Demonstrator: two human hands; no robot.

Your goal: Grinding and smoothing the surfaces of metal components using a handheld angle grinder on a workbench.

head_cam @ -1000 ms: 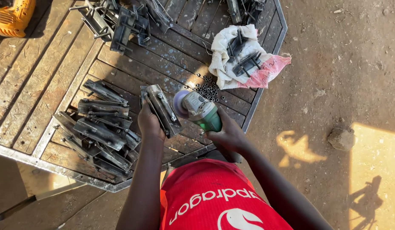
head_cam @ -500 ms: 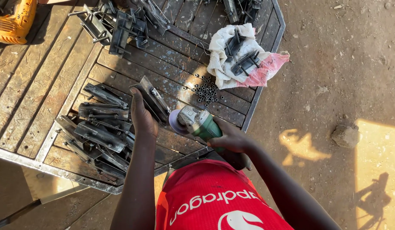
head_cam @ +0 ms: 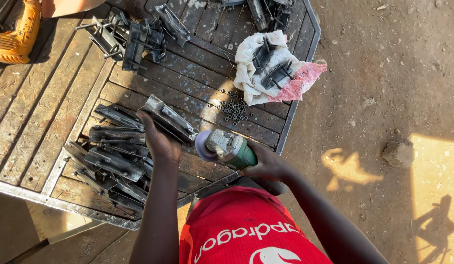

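My left hand (head_cam: 161, 142) grips a grey steel bracket (head_cam: 169, 119), holding it tilted just above the metal slatted table (head_cam: 55, 88). My right hand (head_cam: 268, 165) holds a green angle grinder (head_cam: 228, 147), with its disc close to the bracket's near end. Directly left of my left hand lies a pile of similar steel brackets (head_cam: 112, 164). My red shirt fills the bottom of the view.
A heap of small dark nuts (head_cam: 234, 110) lies on the table beyond the grinder. A white and pink cloth (head_cam: 266, 73) holds more brackets at the table's right edge. An orange drill (head_cam: 16, 36) sits far left. More bracket parts (head_cam: 139, 36) lie at the back. A stone (head_cam: 398, 153) rests on the dirt ground.
My left hand has lifted the bracket slightly and turned it toward the grinder. The grinder disc has come closer to the bracket's end. My view has shifted a little.
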